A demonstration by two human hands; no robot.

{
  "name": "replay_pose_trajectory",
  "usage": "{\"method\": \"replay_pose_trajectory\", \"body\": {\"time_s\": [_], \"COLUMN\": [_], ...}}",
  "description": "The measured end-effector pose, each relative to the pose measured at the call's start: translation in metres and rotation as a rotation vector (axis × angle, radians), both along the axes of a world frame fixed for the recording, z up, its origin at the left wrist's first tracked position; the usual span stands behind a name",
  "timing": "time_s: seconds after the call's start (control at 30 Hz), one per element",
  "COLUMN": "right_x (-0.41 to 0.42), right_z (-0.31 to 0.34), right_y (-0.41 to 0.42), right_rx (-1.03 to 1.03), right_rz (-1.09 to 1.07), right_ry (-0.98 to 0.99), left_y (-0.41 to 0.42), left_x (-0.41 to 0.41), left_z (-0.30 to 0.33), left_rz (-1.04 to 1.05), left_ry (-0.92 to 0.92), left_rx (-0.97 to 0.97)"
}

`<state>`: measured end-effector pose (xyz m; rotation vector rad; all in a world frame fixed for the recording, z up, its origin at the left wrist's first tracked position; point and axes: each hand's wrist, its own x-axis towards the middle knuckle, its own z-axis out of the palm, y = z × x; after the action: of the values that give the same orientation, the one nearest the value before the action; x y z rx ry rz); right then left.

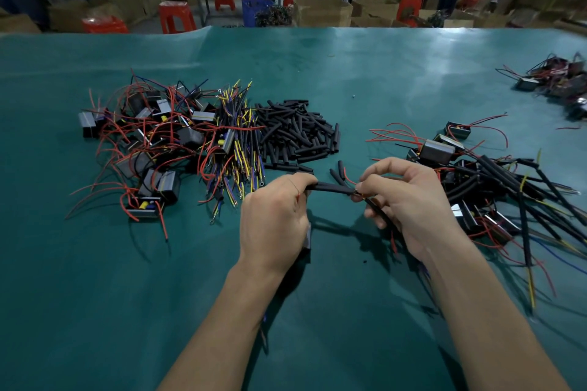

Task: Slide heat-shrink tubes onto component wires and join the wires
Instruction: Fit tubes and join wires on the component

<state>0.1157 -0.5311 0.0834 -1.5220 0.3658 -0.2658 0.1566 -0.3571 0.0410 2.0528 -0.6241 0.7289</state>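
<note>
My left hand (pixel 273 219) grips one end of a black heat-shrink tube (pixel 333 189) and holds a grey component (pixel 307 236) under its palm, mostly hidden. My right hand (pixel 403 203) pinches the wire ends at the tube's other end, where a red wire (pixel 347 179) sticks up. A black sleeved wire (pixel 379 214) runs down under the right fingers. A pile of loose black tubes (pixel 298 133) lies beyond the hands. Unworked components with red wires (pixel 149 140) are heaped at the left, beside a bundle of coloured wires (pixel 236 149).
Components with tubes fitted (pixel 495 197) are piled at the right on the green table cover (pixel 95 295). Another heap of parts (pixel 559 82) sits at the far right. Red stools (pixel 176 17), cardboard boxes and people stand beyond the table's far edge.
</note>
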Motion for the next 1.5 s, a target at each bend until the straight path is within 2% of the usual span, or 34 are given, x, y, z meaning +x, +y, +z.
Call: {"method": "replay_pose_trajectory", "body": {"time_s": [0.13,0.37,0.83,1.37,1.5], "right_x": [0.0003,-0.0031,-0.0049,-0.007,-0.0059], "right_z": [-0.0009,0.0029,0.0013,0.0048,0.0042], "right_y": [0.0004,-0.0019,-0.0079,-0.0075,-0.0052], "right_rx": [-0.062,-0.075,0.058,0.079,0.015], "right_rz": [0.005,0.196,0.211,0.244,0.219], "right_ry": [-0.022,-0.015,-0.053,-0.017,-0.025], "left_y": [-0.0004,0.0018,-0.0033,-0.0046,-0.0045], "left_x": [-0.0009,-0.0003,-0.0016,-0.0028,-0.0043], "left_z": [0.0009,0.0023,0.0025,0.0018,0.0029], "left_rz": [-0.008,-0.004,-0.061,-0.096,-0.091], "left_ry": [0.016,0.067,-0.058,-0.081,-0.079], "left_rx": [-0.011,0.007,0.057,0.071,0.077]}}
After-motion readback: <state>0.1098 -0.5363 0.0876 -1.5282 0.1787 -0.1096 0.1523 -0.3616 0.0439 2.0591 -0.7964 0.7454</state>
